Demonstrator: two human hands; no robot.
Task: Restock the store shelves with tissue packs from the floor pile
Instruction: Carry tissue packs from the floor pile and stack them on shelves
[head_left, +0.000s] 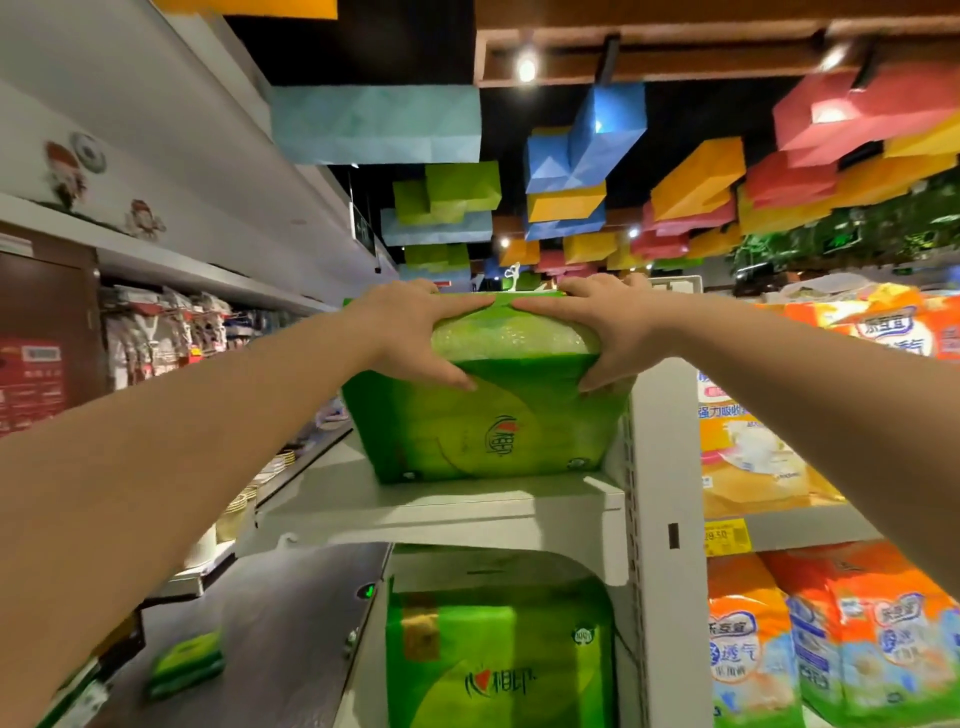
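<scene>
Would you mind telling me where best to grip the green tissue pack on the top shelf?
Grip the green tissue pack at its two upper front corners, from the aisle side, as the left hand and right hand do: it is wide, soft, and its front face overhangs the shelf.

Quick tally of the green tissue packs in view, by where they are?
In both hands, on the upper shelf: 1 green pack
On the shelf below: 1 green pack
On the floor: 1 green pack
Total: 3

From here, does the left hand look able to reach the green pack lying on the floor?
Probably not as things stand: the left hand is up gripping the green pack on the top shelf, while the floor pack lies far below.
</scene>
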